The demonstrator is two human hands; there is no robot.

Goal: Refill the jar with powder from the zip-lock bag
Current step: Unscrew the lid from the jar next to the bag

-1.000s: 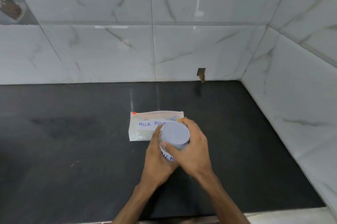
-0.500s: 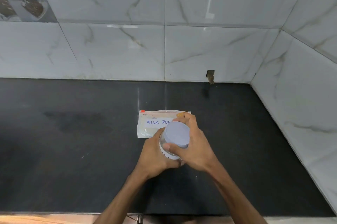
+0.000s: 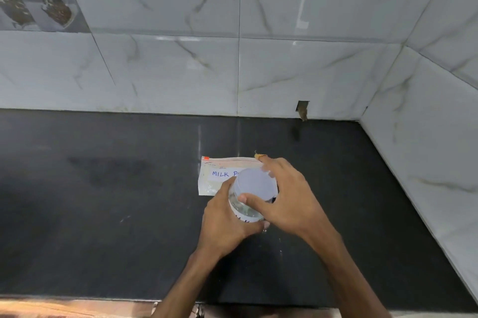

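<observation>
**A:** What do we have at the grip?

**B:** We see the left hand [image 3: 222, 222] wrapped round the clear body of the jar [image 3: 245, 210], thumb up on the far side and fingers curled under the near side. The right hand [image 3: 289, 201] comes over from the right and holds the pale lid [image 3: 256, 184]. Its thumb presses the near rim and its fingers curve round the far rim.

**A:** So both hands are closed on something?

**B:** Yes, the left on the jar and the right on the lid. The lid sits on the jar's mouth. We cannot tell whether it is tight or loose.

**A:** Is the jar standing on the counter?

**B:** We cannot tell, because the left hand hides its base. Its top leans a little toward us, and a strip of white sticker with blue writing shows between the fingers.

**A:** And the powder?

**B:** The zip-lock bag [image 3: 213, 183] lies flat on the black counter [image 3: 103, 214], just behind the jar, with its right part hidden by the lid and the right hand. Its white label [image 3: 222, 174] reads "MILK P", and the rest is covered. An orange slider [image 3: 260, 155] sits at the bag's top right corner, just beside the right forefinger.

**A:** What lies beyond that?

**B:** A grey marbled tiled wall [image 3: 181, 72] runs along the back and down the right side. It has a small dark notch [image 3: 302, 109] where it meets the counter.
</observation>
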